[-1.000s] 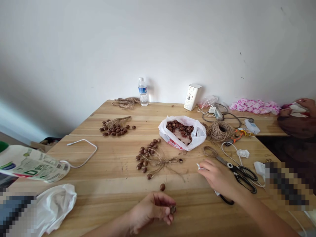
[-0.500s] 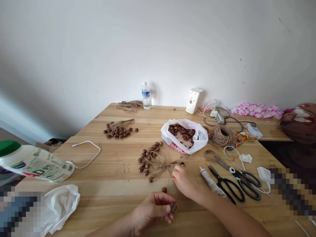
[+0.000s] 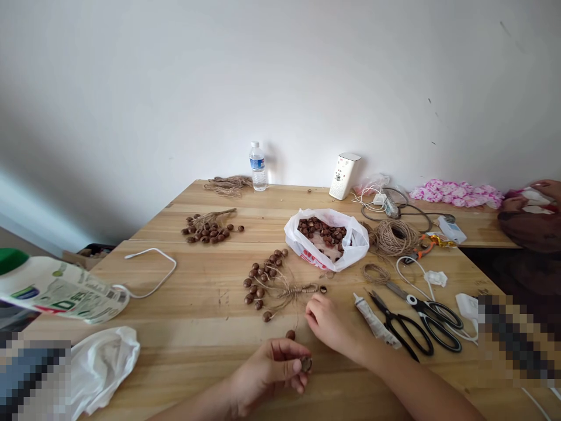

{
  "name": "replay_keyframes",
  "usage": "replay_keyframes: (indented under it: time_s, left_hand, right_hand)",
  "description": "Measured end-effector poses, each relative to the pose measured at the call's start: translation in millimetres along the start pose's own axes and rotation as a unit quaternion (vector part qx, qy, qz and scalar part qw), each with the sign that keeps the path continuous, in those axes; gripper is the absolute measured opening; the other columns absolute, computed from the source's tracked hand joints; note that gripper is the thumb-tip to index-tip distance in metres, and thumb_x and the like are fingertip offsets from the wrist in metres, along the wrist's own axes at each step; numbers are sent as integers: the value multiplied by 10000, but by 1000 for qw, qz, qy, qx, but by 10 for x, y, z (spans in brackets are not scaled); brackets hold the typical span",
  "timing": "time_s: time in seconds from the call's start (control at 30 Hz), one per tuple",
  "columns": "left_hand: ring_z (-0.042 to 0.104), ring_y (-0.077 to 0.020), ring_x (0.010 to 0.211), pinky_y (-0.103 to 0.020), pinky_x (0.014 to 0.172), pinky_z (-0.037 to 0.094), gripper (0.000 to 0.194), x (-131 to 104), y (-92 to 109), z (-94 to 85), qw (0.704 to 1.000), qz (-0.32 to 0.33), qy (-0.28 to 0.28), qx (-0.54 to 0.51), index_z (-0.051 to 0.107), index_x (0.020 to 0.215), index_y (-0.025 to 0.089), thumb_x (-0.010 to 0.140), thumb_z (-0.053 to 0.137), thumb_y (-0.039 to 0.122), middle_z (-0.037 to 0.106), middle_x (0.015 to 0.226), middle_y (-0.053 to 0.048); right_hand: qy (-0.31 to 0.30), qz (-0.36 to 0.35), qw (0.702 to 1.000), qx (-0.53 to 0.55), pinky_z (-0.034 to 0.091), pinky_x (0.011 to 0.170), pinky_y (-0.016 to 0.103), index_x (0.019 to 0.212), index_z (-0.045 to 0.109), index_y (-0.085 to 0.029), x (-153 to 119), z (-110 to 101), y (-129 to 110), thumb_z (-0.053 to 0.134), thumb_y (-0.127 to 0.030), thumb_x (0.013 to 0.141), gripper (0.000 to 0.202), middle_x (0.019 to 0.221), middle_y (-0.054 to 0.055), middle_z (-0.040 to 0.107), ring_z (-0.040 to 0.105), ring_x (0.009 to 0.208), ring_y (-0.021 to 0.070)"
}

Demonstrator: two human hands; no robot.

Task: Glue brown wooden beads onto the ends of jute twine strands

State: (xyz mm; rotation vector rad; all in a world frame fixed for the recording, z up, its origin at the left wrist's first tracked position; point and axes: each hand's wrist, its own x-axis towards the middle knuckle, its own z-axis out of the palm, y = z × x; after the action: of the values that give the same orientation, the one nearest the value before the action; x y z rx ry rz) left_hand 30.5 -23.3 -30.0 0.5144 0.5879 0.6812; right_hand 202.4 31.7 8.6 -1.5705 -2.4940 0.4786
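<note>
Between the thumb and fingers of my left hand (image 3: 274,371) is a brown nut shell (image 3: 305,364), its paler greyish side showing. Another brown nut (image 3: 290,334) hangs by the left fingertips at the end of a thin strand. My right hand (image 3: 326,321) is closed with curled fingers just below the knotted end of a twine bundle (image 3: 300,289); whatever it may hold is hidden. Brown nuts (image 3: 258,279) fan out to the left on the bundle's strands. A lone dark half shell (image 3: 323,289) lies at the bundle's right tip.
Behind my hands sits a white plastic bag (image 3: 359,245) of shells. Scissors (image 3: 440,324), black shears (image 3: 401,327), a glue tube (image 3: 377,321) and a twine coil (image 3: 397,237) lie right. Another nut bunch (image 3: 210,228) and a water bottle (image 3: 258,166) are farther back. A person's hands show far right.
The view has shifted very slightly. Both hands stay in almost the same place, the left still pinching the nut shell.
</note>
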Motion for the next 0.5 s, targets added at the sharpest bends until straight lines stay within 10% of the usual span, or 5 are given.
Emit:
replay_keyframes:
  time_s: [0.13, 0.3, 0.5]
  left_hand:
    - [641, -160, 639, -283, 607, 479, 182, -7, 5, -1, 999, 9, -6, -30, 704, 849, 103, 681, 721, 170, 699, 776, -103]
    - [637, -154, 644, -278, 613, 469, 166, 2, 6, -11, 998, 22, -3, -58, 698, 875, 115, 727, 682, 189, 693, 797, -102]
    - [624, -140, 624, -266, 597, 456, 178, 22, 25, 32, 998, 19, 13, -53, 677, 902, 116, 758, 653, 217, 682, 777, -95]
  right_hand:
    - [18, 25, 981, 191, 432, 626, 237, 807, 591, -159, 24, -11, 40, 520, -112, 776, 91, 748, 26, 635, 587, 696, 144]
    - [-80, 120, 873, 467, 395, 399, 197, 822, 608, -124, 69, -36, 101, 551, -196, 746, 119, 687, 24, 624, 554, 491, 108]
    - [-107, 97, 776, 615, 467, 477, 241, 812, 649, -91, 89, -59, 80, 714, -300, 646, 275, 727, 55, 648, 605, 582, 139]
